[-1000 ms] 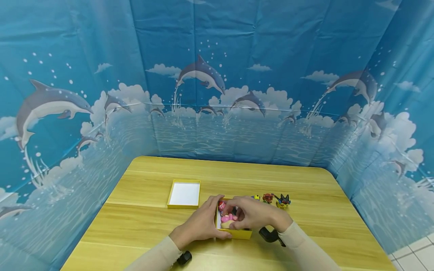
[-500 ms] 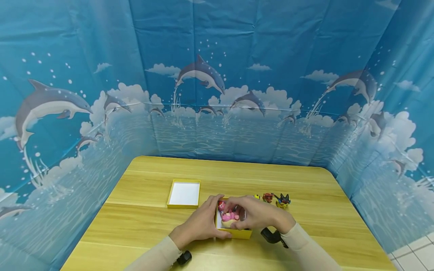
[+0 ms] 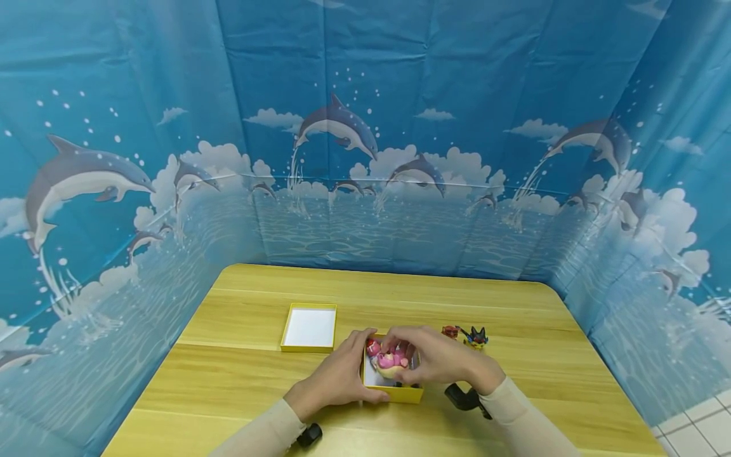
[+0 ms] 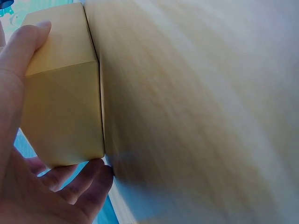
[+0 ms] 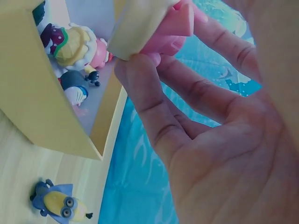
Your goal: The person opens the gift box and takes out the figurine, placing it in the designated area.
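Observation:
My left hand (image 3: 337, 374) holds a yellow box (image 3: 407, 395) by its left side. In the left wrist view its thumb (image 4: 29, 39) lies on one wall and the fingers reach round the other. My right hand (image 3: 440, 360) pinches a pink toy figurine (image 3: 389, 362) with a cream base (image 5: 140, 28), over the box opening. Inside the box, the right wrist view shows a figurine in yellow and pink (image 5: 77, 46) and one with a dark grey top (image 5: 74, 86). A pink-and-red figurine (image 3: 373, 346) sits in the far left corner.
Left of the box lies its yellow-rimmed lid (image 3: 309, 327), white inside up. Past my right hand stand a red figurine (image 3: 450, 332) and a black-eared one (image 3: 476, 337). A yellow one-piece goggled figurine (image 5: 60, 200) is on the table near the box. A dolphin-print curtain (image 3: 365, 222) surrounds the table.
My right hand has shifted slightly up and right with the pink figurine, baring more of the box's white floor. It now hides the yellow figurine behind it. The left hand stays put.

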Demonstrator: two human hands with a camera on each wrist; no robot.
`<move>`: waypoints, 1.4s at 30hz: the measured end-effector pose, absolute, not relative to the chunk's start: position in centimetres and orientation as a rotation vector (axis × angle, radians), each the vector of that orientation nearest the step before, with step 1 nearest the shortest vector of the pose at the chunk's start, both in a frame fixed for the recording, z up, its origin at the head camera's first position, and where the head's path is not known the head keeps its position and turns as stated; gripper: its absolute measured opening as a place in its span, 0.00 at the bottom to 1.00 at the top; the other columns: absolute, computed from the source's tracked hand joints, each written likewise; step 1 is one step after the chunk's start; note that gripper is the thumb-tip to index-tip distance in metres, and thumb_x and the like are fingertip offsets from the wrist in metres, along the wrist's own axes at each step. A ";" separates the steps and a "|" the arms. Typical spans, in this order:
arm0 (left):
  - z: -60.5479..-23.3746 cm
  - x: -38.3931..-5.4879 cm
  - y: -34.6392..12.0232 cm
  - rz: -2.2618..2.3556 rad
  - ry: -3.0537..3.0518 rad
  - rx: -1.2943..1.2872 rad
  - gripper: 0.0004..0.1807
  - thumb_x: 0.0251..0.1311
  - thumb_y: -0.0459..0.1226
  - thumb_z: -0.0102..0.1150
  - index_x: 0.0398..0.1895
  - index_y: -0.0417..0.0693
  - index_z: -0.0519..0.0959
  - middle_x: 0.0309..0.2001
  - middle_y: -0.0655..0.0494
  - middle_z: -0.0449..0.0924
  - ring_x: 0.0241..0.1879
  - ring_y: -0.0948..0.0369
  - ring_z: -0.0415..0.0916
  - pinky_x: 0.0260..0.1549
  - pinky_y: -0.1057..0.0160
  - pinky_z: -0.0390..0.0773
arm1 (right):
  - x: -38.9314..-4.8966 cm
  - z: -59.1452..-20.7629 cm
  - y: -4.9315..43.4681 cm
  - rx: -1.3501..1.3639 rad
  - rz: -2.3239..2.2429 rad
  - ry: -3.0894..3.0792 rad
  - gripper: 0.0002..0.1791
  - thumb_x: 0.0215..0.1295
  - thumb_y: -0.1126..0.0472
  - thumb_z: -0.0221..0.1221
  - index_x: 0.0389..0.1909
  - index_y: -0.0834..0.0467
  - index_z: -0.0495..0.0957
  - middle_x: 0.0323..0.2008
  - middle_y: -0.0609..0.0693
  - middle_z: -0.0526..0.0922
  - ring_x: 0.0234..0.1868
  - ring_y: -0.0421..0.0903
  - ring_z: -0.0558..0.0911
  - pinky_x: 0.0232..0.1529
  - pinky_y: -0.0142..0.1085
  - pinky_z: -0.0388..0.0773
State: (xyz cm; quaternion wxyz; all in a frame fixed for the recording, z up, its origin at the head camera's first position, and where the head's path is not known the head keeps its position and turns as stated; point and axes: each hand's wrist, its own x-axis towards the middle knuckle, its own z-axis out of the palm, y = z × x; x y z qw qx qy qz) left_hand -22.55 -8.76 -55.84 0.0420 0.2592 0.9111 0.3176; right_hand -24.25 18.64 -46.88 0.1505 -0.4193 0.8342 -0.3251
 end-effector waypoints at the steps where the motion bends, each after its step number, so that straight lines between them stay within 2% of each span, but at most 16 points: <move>1: -55.9 -22.6 -8.8 0.973 2.787 0.794 0.74 0.55 0.75 0.84 0.95 0.50 0.57 0.82 0.52 0.73 0.68 0.60 0.80 0.71 0.52 0.86 | -24.2 -46.8 18.7 -1.200 -0.936 2.398 0.19 0.79 0.56 0.76 0.64 0.42 0.84 0.54 0.41 0.90 0.47 0.36 0.87 0.53 0.45 0.93; 6: -55.9 -22.6 -8.8 0.968 2.785 0.799 0.73 0.56 0.76 0.82 0.95 0.51 0.57 0.82 0.52 0.73 0.69 0.59 0.80 0.72 0.51 0.85 | -24.2 -46.7 19.1 -1.205 -0.953 2.420 0.18 0.78 0.56 0.76 0.63 0.43 0.84 0.53 0.41 0.90 0.45 0.35 0.86 0.51 0.45 0.92; 14: -55.9 -22.6 -8.7 0.976 2.791 0.795 0.74 0.55 0.76 0.83 0.95 0.52 0.57 0.82 0.52 0.73 0.71 0.57 0.80 0.73 0.49 0.85 | -24.3 -46.9 19.5 -1.239 -0.983 2.467 0.17 0.80 0.53 0.76 0.63 0.42 0.85 0.53 0.39 0.90 0.44 0.35 0.85 0.49 0.40 0.91; 27: -55.8 -22.6 -8.5 0.956 2.809 0.769 0.75 0.52 0.76 0.84 0.95 0.52 0.57 0.82 0.51 0.73 0.72 0.55 0.79 0.74 0.47 0.85 | -24.1 -47.3 21.1 -1.238 -0.998 2.667 0.20 0.76 0.54 0.79 0.63 0.44 0.85 0.54 0.38 0.90 0.48 0.35 0.85 0.52 0.42 0.91; 37: -55.8 -22.5 -8.5 0.957 2.802 0.749 0.77 0.51 0.75 0.86 0.95 0.52 0.56 0.83 0.50 0.73 0.71 0.54 0.80 0.74 0.46 0.85 | -23.9 -47.6 22.7 -1.186 -1.011 2.823 0.22 0.74 0.54 0.82 0.62 0.43 0.84 0.53 0.36 0.89 0.44 0.33 0.84 0.48 0.39 0.89; 42: -55.8 -22.4 -8.5 0.940 2.808 0.739 0.77 0.51 0.76 0.86 0.95 0.52 0.56 0.82 0.49 0.73 0.72 0.54 0.80 0.75 0.45 0.85 | -23.9 -47.9 23.5 -1.154 -1.032 2.878 0.22 0.72 0.56 0.83 0.61 0.43 0.85 0.52 0.36 0.87 0.42 0.37 0.82 0.44 0.39 0.87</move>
